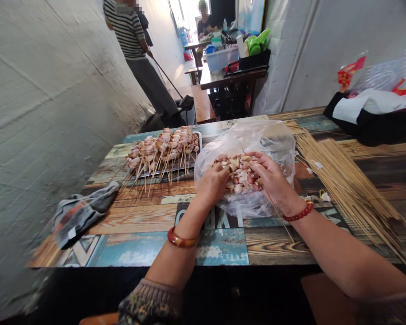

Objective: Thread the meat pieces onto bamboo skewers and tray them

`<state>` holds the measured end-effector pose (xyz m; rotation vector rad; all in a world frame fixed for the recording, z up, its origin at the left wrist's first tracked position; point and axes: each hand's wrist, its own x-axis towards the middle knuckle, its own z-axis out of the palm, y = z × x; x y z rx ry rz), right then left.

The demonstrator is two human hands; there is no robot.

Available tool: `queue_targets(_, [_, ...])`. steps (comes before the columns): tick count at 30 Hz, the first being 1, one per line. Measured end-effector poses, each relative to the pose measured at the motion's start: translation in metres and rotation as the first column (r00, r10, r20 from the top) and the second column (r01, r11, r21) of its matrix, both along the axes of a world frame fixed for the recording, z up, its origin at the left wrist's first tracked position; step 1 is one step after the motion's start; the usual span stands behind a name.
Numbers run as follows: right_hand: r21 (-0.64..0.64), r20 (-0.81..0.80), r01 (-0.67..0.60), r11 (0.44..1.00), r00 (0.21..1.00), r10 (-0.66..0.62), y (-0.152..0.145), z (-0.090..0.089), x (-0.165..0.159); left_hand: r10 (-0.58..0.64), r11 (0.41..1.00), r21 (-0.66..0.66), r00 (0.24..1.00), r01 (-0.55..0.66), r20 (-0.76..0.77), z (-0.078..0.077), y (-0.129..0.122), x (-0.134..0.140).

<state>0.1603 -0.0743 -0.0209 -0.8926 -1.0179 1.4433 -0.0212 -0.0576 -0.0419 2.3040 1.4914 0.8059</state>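
A clear plastic bag (277, 140) lies spread on the table, with a heap of pinkish-white garlic cloves (238, 174) in its middle. My right hand (272, 178) is closed around a thin wooden skewer (280, 215), whose tail slants down toward the table's near edge. Over the left side of the heap, my left hand (214, 184) has its fingers curled together at the cloves; what they pinch is hidden. To the left, a metal tray (200, 141) bears a pile of loaded skewers (169, 149) with their bare ends pointing toward me.
Loose bamboo skewers (345, 185) lie in a large bundle at right. A grey cloth (84, 212) rests near the left edge. A black bag (375, 122) with packaging sits back right. Beyond, a person (131, 40) holds a long-handled dustpan (186, 102); another person sits farther back.
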Motion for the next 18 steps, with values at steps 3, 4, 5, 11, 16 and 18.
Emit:
queue_targets(3, [-0.011, -0.001, -0.018, 1.0, 1.0, 0.018, -0.002, 0.003, 0.0, 0.094, 0.99, -0.14, 0.899, -0.037, 0.428, 0.0, 0.002, -0.002])
queue_targets(4, [-0.011, -0.003, -0.028, 1.0, 1.0, 0.028, -0.003, 0.003, -0.001, 0.13, 0.975, -0.22, 0.811, -0.001, 0.571, 0.0, 0.002, -0.003])
queue_targets(5, [-0.009, -0.003, -0.039, 0.999, 0.999, 0.039, -0.003, 0.003, -0.001, 0.17, 0.954, -0.295, 0.706, 0.057, 0.687, 0.001, 0.002, -0.003])
queue_targets(11, [-0.005, 0.082, -0.127, 0.992, 0.989, 0.127, -0.009, -0.001, -0.005, 0.334, 0.85, -0.423, 0.3, 0.315, 0.894, 0.012, -0.005, -0.002])
queue_targets(16, [-0.02, 0.111, -0.155, 0.988, 0.981, 0.156, -0.01, -0.002, -0.006, 0.359, 0.852, -0.432, 0.27, 0.296, 0.894, 0.013, -0.005, -0.002])
queue_targets(18, [-0.005, 0.117, -0.137, 0.991, 0.984, 0.136, -0.01, -0.002, -0.006, 0.35, 0.873, -0.429, 0.317, 0.231, 0.882, 0.011, -0.003, -0.002])
